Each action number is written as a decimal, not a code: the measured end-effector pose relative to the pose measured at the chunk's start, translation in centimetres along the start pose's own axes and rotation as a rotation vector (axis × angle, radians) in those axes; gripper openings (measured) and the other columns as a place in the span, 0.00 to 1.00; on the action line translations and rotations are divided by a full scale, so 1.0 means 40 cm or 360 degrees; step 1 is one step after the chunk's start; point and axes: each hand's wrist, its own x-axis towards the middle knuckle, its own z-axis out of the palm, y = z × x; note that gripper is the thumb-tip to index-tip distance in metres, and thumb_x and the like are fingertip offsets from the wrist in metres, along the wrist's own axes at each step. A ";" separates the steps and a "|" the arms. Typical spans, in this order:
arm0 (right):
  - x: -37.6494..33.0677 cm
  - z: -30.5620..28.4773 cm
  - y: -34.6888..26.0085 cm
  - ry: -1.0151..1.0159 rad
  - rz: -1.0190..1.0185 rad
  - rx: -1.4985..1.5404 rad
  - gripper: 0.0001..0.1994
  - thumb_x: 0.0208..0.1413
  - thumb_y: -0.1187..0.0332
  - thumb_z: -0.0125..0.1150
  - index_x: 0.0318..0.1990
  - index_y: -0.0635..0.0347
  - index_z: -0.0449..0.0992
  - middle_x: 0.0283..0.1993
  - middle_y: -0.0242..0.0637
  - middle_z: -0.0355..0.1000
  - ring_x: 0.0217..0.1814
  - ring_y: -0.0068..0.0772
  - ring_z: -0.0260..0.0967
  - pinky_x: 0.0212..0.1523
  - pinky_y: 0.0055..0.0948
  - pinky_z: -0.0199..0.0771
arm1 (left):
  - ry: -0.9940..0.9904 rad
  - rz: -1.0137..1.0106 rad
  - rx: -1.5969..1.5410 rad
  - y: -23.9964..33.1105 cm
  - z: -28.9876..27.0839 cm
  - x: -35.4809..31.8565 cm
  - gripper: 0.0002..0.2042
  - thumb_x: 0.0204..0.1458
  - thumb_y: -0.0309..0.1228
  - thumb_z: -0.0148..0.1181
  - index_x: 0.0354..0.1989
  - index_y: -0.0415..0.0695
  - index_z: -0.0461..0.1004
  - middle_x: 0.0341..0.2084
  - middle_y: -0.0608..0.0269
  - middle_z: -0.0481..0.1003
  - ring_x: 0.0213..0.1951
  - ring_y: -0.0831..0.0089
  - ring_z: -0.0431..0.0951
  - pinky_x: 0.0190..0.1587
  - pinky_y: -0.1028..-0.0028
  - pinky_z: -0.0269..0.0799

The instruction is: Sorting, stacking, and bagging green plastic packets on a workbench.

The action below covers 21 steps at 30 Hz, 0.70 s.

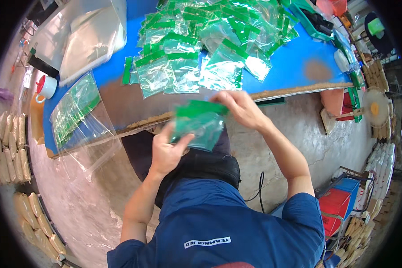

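In front of my lap, below the table's front edge, I hold a small stack of clear plastic bags (pixel 200 127) with green header strips. My left hand (pixel 169 151) grips its left side, the thumb lying across the front. At the upper right corner, my right hand (pixel 240 108) pinches the green strip between curled fingers. The bags are slightly blurred, so how many there are cannot be made out. Just beyond my hands, a big heap of similar green-topped bags (pixel 178 71) spreads over the blue table (pixel 295 67).
On the table's left lie a large clear bag filled with green-topped packets (pixel 78 111), overhanging the edge, and a white cup with red (pixel 46 87). A clear plastic sheet bundle (pixel 91 44) lies behind. A teal tray (pixel 312 22) sits far right; a fan (pixel 375 108) stands beyond.
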 end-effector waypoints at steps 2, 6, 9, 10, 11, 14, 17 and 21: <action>0.068 -0.008 0.063 0.0622 -0.0591 -0.1012 0.27 0.61 0.49 0.60 0.58 0.62 0.72 0.59 0.53 0.70 0.63 0.58 0.66 0.62 0.46 0.65 | 0.0306 -0.0019 -0.0297 -0.056 -0.017 -0.018 0.20 0.53 0.22 0.69 0.54 0.37 0.72 0.47 0.60 0.79 0.47 0.74 0.77 0.52 0.72 0.72; 0.039 -0.013 0.130 0.0517 -0.0613 -0.1512 0.28 0.56 0.53 0.67 0.60 0.58 0.71 0.64 0.51 0.67 0.69 0.55 0.61 0.66 0.47 0.62 | 0.0542 -0.0346 -0.0961 -0.100 -0.068 -0.090 0.23 0.57 0.24 0.66 0.61 0.38 0.67 0.55 0.57 0.75 0.54 0.69 0.76 0.58 0.66 0.73; -0.009 -0.018 0.142 0.0358 -0.0724 -0.1283 0.22 0.55 0.64 0.69 0.56 0.59 0.74 0.59 0.47 0.72 0.65 0.51 0.67 0.63 0.45 0.68 | 0.0522 -0.0687 -0.1383 -0.112 -0.090 -0.121 0.23 0.60 0.28 0.63 0.63 0.39 0.66 0.56 0.57 0.75 0.56 0.64 0.77 0.60 0.61 0.74; -0.018 -0.026 0.152 0.0500 -0.0770 -0.1207 0.19 0.54 0.70 0.68 0.53 0.59 0.76 0.57 0.45 0.75 0.61 0.49 0.71 0.59 0.44 0.72 | 0.0364 -0.0838 -0.1440 -0.115 -0.090 -0.110 0.23 0.61 0.29 0.62 0.63 0.41 0.66 0.56 0.57 0.75 0.56 0.65 0.77 0.60 0.63 0.74; -0.020 -0.017 0.151 0.0647 -0.0812 -0.1120 0.16 0.53 0.75 0.66 0.51 0.59 0.77 0.54 0.43 0.77 0.57 0.47 0.75 0.54 0.42 0.77 | 0.0201 -0.0987 -0.1487 -0.120 -0.097 -0.099 0.23 0.62 0.30 0.60 0.64 0.42 0.65 0.56 0.58 0.74 0.56 0.66 0.77 0.60 0.64 0.74; -0.029 0.035 0.103 0.0911 -0.0883 -0.0926 0.14 0.52 0.79 0.63 0.48 0.62 0.78 0.51 0.44 0.78 0.51 0.45 0.79 0.47 0.39 0.81 | 0.0104 -0.0998 -0.1485 -0.128 -0.073 -0.072 0.24 0.63 0.33 0.59 0.65 0.40 0.64 0.57 0.58 0.75 0.56 0.66 0.77 0.60 0.64 0.74; -0.018 0.140 0.024 0.0520 -0.1349 -0.0834 0.15 0.52 0.77 0.65 0.48 0.62 0.78 0.51 0.43 0.78 0.53 0.43 0.78 0.52 0.40 0.79 | 0.0042 -0.0896 -0.1487 -0.103 -0.064 -0.061 0.25 0.65 0.39 0.57 0.66 0.42 0.63 0.57 0.58 0.74 0.57 0.65 0.76 0.60 0.62 0.73; 0.042 0.246 -0.032 0.0030 -0.1448 -0.0668 0.13 0.53 0.70 0.67 0.46 0.62 0.78 0.52 0.40 0.77 0.57 0.44 0.74 0.59 0.43 0.74 | 0.0078 -0.0605 -0.1817 -0.089 -0.082 -0.069 0.20 0.64 0.34 0.59 0.62 0.41 0.66 0.54 0.58 0.75 0.54 0.64 0.77 0.53 0.58 0.77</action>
